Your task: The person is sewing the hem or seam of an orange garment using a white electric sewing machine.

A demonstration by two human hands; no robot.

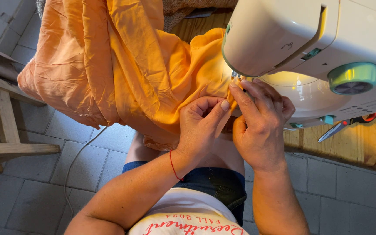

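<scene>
A large orange cloth (122, 65) drapes from the wooden table down over my lap and runs under the head of a white sewing machine (310, 39). My left hand (201, 126), with a red thread bracelet at the wrist, pinches a fold of the cloth's edge between thumb and fingers. My right hand (260, 126) sits beside it, its fingertips pressing the cloth just below the machine's needle area. The needle itself is mostly hidden behind my fingers.
The machine has a pale green dial (352, 78) on its front. Scissors with red handles (347, 124) lie on the wooden table (370, 143) under the machine's arm. A wooden frame (1, 126) stands at the left on the grey tiled floor (31, 191), where a thin white cord (77, 161) trails.
</scene>
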